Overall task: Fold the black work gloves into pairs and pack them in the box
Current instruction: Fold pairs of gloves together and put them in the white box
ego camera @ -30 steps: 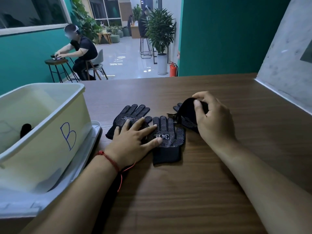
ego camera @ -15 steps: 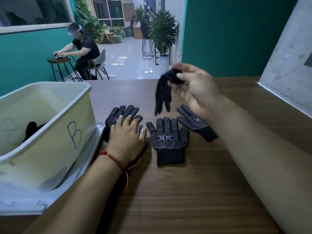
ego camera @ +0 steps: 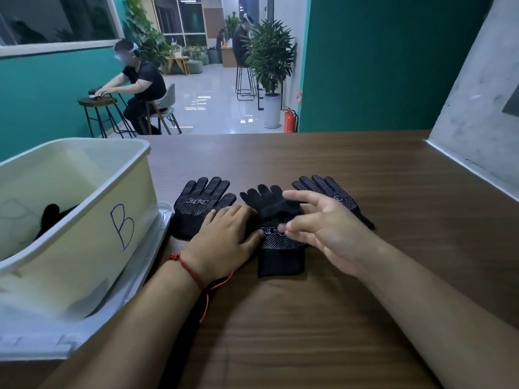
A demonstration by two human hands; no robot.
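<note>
Hovering spread-fingered above stacked gloves [ego camera: 280, 259], right grip [ego camera: 331, 234] holds nothing; left grip [ego camera: 224, 242] flat beside.

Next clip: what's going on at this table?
A person is pairing black gloves on a table. The top glove, plain side up, lies on the dotted middle glove, and the right hand is open just over it. The left hand rests flat on the left glove at its cuff. The right glove lies partly behind the right hand. The box marked B holds something black.

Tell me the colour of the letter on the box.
Blue letter B on the cream box, head view.
</note>
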